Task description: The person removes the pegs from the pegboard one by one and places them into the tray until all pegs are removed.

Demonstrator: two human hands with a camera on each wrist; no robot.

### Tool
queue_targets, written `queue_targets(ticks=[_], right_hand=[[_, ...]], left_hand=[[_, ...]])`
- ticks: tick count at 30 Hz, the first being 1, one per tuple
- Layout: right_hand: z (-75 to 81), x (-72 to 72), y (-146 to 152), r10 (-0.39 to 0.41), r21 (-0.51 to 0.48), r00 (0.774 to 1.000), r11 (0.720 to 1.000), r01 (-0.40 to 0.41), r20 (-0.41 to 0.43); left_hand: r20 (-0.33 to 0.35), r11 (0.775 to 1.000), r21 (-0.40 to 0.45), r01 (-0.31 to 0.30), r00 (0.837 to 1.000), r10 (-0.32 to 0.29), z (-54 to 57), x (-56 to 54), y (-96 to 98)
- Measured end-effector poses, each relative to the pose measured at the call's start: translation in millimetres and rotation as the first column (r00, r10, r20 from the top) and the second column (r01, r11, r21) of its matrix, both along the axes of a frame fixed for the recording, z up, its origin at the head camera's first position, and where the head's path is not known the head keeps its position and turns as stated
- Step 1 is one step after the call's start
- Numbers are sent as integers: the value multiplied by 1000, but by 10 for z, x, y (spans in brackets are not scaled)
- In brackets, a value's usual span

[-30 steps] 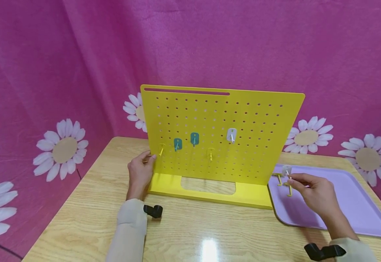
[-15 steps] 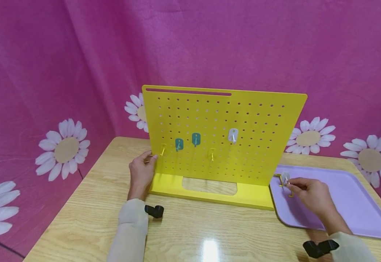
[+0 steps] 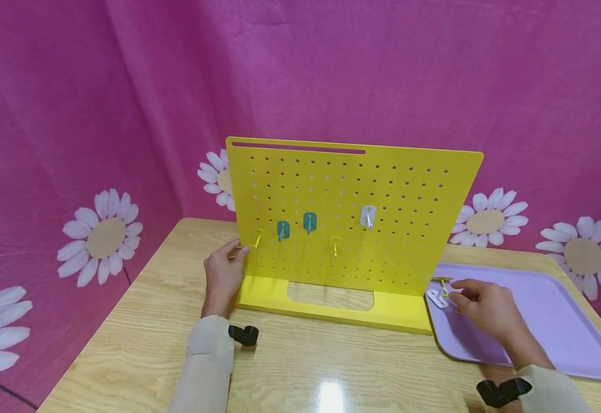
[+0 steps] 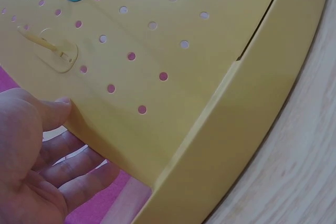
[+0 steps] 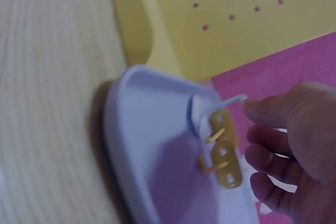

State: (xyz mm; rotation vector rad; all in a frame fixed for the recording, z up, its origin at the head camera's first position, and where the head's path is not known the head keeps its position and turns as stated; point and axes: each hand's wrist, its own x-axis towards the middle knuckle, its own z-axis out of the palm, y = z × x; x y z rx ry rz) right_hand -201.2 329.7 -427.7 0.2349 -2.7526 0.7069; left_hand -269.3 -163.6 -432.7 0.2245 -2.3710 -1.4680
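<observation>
1. Left hand grips the left edge of the yellow pegboard, thumb in front, fingers behind. Prob stiff + fairly light.
2. Loose white hook is at the left end of the tray, right by two loose yellow hooks. Hard plastic imo, v light, maybe a bit slick; peg could snap if forced. Best hold = the peg, btw.
3. Right hand: fingers loosely bent, small gap to thumb, nothing pinched afaict. White peg's tip is right by it; can't tell if touching.
</observation>
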Motion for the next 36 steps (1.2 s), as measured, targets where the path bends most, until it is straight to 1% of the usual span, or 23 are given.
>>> queue_targets(ticks=[4, 10, 14, 20, 22, 27, 36], right_hand=[[144, 22, -67, 6, -26, 999, 1000, -7, -42], [332, 41, -204, 17, -59, 991, 998, -25, -136], [463, 52, -336, 48, -96, 983, 993, -66, -176], [667, 75, -553, 96, -174, 974, 976, -133, -207], [716, 81, -617, 101, -191, 974, 971, -141, -205], [796, 69, -759, 98, -227, 982, 965, -134, -163], [896, -15, -970, 129, -314, 986, 936, -157, -108]], left_hand=[[-6, 1000, -2, 0, 1000, 0, 12, -7, 2], [2, 1000, 12, 0, 1000, -1, 10, -15, 6], [9, 1000, 16, 4, 1000, -4, 10, -15, 12], [-3, 1000, 9, 3, 1000, -3, 21, -9, 15], [-20, 1000, 0, 5, 1000, -5, 18, -10, 11], [-54, 1000, -7, 9, 999, -10, 6, -9, 0], [-36, 1000, 5, 9, 999, -9, -10, 0, -4]])
